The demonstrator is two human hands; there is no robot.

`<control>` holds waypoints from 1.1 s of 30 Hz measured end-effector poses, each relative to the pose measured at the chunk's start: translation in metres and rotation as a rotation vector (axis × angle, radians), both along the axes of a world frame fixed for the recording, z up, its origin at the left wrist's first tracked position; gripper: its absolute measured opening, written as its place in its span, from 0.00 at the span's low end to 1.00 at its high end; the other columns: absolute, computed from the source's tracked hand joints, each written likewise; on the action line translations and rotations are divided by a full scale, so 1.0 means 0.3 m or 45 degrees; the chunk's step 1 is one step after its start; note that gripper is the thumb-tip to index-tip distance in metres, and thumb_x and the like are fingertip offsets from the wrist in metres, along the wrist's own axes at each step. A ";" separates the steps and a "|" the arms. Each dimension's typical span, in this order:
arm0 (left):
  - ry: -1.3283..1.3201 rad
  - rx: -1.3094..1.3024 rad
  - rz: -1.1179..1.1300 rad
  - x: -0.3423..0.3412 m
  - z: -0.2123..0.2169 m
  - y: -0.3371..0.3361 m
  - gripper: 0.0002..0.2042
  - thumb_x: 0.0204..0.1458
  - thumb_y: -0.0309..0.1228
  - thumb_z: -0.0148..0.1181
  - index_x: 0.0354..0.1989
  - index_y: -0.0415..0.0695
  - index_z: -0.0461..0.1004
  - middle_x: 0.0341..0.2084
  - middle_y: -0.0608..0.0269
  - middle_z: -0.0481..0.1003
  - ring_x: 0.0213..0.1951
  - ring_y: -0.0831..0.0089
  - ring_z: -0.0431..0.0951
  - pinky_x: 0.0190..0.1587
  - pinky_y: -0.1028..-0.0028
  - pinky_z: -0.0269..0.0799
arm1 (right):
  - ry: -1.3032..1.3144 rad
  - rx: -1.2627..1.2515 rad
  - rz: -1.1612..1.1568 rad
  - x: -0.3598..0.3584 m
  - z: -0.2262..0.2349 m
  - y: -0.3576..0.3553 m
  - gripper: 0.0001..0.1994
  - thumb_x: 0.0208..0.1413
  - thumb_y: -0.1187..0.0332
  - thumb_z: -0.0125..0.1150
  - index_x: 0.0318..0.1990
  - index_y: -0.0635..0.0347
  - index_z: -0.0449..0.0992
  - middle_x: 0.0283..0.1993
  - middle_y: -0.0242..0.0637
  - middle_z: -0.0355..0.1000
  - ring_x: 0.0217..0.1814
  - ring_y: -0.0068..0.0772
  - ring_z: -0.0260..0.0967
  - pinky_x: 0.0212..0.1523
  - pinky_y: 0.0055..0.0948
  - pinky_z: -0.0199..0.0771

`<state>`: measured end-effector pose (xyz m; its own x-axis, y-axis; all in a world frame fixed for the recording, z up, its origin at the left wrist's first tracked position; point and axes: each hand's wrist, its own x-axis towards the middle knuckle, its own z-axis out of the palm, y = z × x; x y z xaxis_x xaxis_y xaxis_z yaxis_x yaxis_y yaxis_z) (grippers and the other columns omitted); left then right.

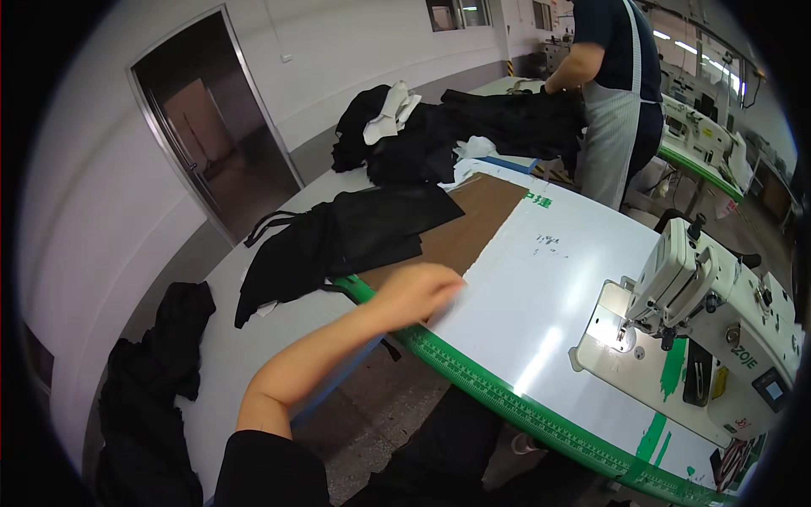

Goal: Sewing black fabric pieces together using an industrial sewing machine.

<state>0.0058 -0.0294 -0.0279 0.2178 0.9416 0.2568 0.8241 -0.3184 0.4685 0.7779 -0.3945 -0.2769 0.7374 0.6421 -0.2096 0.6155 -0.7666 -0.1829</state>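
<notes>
My left hand (pixel 427 291) is over the near left part of the white sewing table (pixel 524 296), just above its green front edge. Its fingers are curled together and a little blurred; whatever they may hold is hidden. Under and behind the hand lies a flat brown sheet (pixel 473 224). Black cut fabric pieces (pixel 346 232) overlap the brown sheet's left side, with a black strap at their far left end. My right hand is out of view.
A white sewing machine (pixel 710 313) stands at the right, with small scissors (pixel 735 465) near its base. A green measuring tape (pixel 507 401) runs along the table edge. Black garments (pixel 152 380) are heaped left; more black cloth (pixel 507 122) lies behind, where a person in an apron (pixel 621 127) works.
</notes>
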 end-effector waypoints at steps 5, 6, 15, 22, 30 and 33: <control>0.329 0.481 0.670 -0.521 -0.155 0.098 0.10 0.55 0.33 0.64 0.43 0.44 0.81 0.41 0.57 0.79 0.47 0.57 0.78 0.48 0.62 0.75 | 0.146 -0.034 0.196 -0.134 0.194 0.235 0.21 0.66 0.61 0.54 0.59 0.68 0.74 0.59 0.58 0.73 0.61 0.53 0.71 0.60 0.41 0.70; 0.339 0.509 0.692 -0.546 -0.168 0.129 0.09 0.55 0.33 0.64 0.42 0.44 0.81 0.40 0.58 0.79 0.47 0.57 0.78 0.48 0.63 0.75 | 0.184 -0.034 0.207 -0.169 0.227 0.249 0.21 0.67 0.61 0.54 0.60 0.67 0.74 0.59 0.58 0.73 0.61 0.52 0.71 0.61 0.41 0.69; -0.551 0.159 0.781 -0.750 -0.206 0.335 0.10 0.60 0.34 0.61 0.34 0.39 0.80 0.24 0.63 0.77 0.28 0.73 0.75 0.35 0.71 0.68 | 0.418 0.042 0.568 -0.603 0.627 0.479 0.20 0.69 0.62 0.52 0.61 0.67 0.73 0.61 0.53 0.74 0.63 0.47 0.70 0.62 0.36 0.67; -0.878 0.524 0.561 -0.522 -0.042 0.207 0.12 0.68 0.36 0.53 0.37 0.39 0.73 0.24 0.76 0.66 0.28 0.86 0.63 0.32 0.78 0.62 | 0.596 0.170 1.172 -1.078 0.904 0.746 0.16 0.69 0.67 0.54 0.58 0.65 0.76 0.57 0.50 0.76 0.60 0.44 0.73 0.62 0.35 0.67; -0.087 -0.271 -0.570 -0.011 -0.188 -0.182 0.21 0.68 0.40 0.51 0.64 0.44 0.68 0.72 0.54 0.57 0.75 0.60 0.53 0.74 0.53 0.48 | 0.791 0.647 1.683 -1.578 0.813 0.989 0.18 0.65 0.73 0.56 0.62 0.61 0.72 0.65 0.49 0.67 0.66 0.47 0.67 0.63 0.39 0.69; -0.062 -0.197 -0.654 -0.042 -0.191 -0.231 0.22 0.67 0.40 0.53 0.64 0.41 0.68 0.70 0.52 0.61 0.73 0.58 0.56 0.74 0.55 0.51 | 0.544 0.833 1.712 -1.709 0.771 1.053 0.16 0.54 0.77 0.65 0.51 0.62 0.79 0.58 0.47 0.73 0.61 0.49 0.71 0.59 0.38 0.72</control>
<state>-0.0068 -0.0988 -0.0851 0.6515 0.7448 0.1444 0.5569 -0.5987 0.5757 0.2652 -0.0786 -0.0455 -0.4745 0.8183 0.3244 0.5764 0.5674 -0.5881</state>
